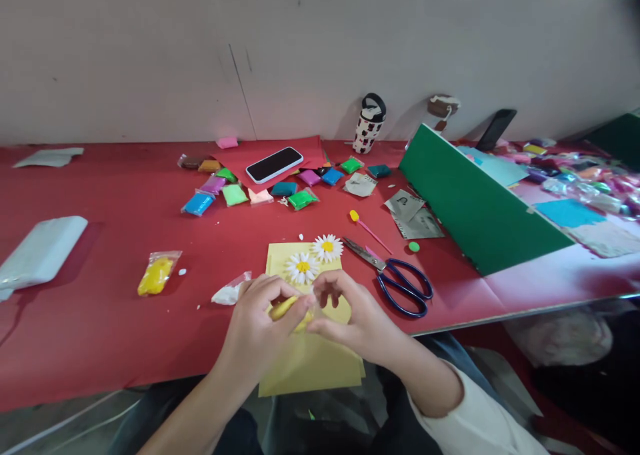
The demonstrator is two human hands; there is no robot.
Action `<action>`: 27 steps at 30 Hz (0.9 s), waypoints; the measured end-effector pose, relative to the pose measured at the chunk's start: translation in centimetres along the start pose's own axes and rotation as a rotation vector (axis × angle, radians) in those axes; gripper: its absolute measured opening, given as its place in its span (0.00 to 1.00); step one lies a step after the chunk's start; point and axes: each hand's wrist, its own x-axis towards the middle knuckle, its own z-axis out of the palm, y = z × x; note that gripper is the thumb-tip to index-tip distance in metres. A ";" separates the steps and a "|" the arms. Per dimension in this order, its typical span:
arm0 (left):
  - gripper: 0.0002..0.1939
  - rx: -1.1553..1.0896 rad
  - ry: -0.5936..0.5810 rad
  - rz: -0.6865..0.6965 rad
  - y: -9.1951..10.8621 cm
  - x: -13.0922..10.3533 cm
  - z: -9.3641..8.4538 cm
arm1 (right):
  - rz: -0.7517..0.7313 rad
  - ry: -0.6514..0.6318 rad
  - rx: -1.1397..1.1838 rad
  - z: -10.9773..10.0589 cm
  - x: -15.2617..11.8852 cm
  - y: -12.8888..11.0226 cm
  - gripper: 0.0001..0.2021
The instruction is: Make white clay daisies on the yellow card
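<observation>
My left hand (265, 318) is closed on a yellow piece (283, 307), which looks like soft clay in a clear bag. Close beside it, touching or nearly touching its fingertips, my right hand (350, 312) has its thumb and fingers curved apart; whether it pinches the bag's edge is unclear. Both hands are above yellow paper (310, 368). Two white daisies with yellow centres, one (302, 267) nearer and one (327, 247) farther, lie at the paper's far end. A small bag of white clay (231, 291) rests left of my left hand.
Dark-handled scissors (395, 275) lie right of the paper. A yellow clay packet (157, 274) is at the left. Farther back are coloured packets, a phone (275, 164) and a patterned cup (369, 125). A green board (480, 202) stands on the right of the red table (110, 335).
</observation>
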 end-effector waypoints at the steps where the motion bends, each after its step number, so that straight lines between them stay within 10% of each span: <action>1: 0.16 0.001 0.032 -0.009 -0.1 0.0 0.1 | 0.066 -0.016 0.037 0.0 0.1 0.0 0.14; 7: 0.12 -0.040 0.038 -0.002 -0.1 -0.2 0.3 | 0.204 -0.063 0.162 -0.2 0.2 -0.1 0.09; 19: 0.10 -0.018 -0.074 0.132 2.4 3.8 2.0 | -0.021 0.060 -0.165 -3.3 0.9 1.0 0.12; 27: 0.16 -0.145 -0.171 0.036 2.8 5.8 1.7 | 0.027 0.331 -0.237 -7.3 0.5 1.8 0.15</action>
